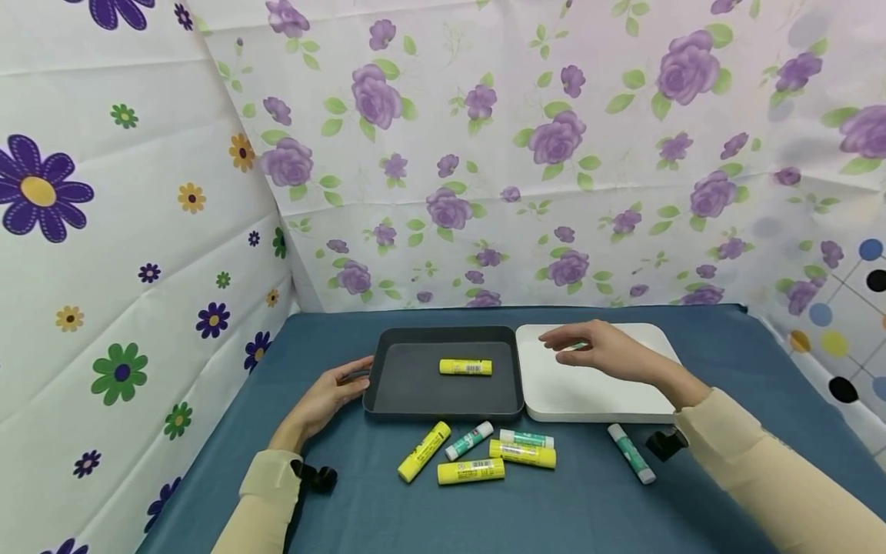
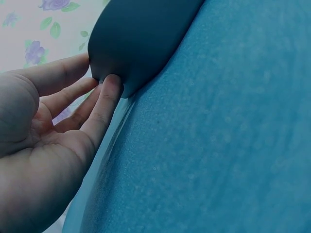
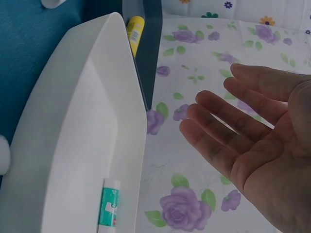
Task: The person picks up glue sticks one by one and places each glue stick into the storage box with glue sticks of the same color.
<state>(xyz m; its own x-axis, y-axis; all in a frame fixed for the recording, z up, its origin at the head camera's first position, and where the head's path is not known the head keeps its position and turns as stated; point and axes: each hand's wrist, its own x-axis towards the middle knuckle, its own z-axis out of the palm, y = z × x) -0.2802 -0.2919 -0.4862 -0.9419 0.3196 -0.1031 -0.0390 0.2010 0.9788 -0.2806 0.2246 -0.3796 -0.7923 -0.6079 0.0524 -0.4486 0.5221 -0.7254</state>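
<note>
My left hand point(image 1: 335, 396) is at the left side of a dark grey tray point(image 1: 408, 396). In the left wrist view, its fairly straight fingers point(image 2: 104, 99) touch the tray's corner. One yellow glue stick point(image 1: 466, 368) lies inside that tray. Over the white tray point(image 1: 588, 404) hovers my right hand point(image 1: 605, 352), fingers spread and nothing in them. Below it, a green-and-white glue stick point(image 3: 109, 204) lies in the white tray, mostly hidden by the hand in the head view.
In front of the trays lie several glue sticks: yellow ones point(image 1: 424, 452) point(image 1: 471, 472) point(image 1: 522, 454) and green-and-white ones point(image 1: 469, 441) point(image 1: 526, 438). Another green-and-white glue stick point(image 1: 631, 454) lies farther right. The two trays stand side by side on a blue cloth point(image 1: 588, 508).
</note>
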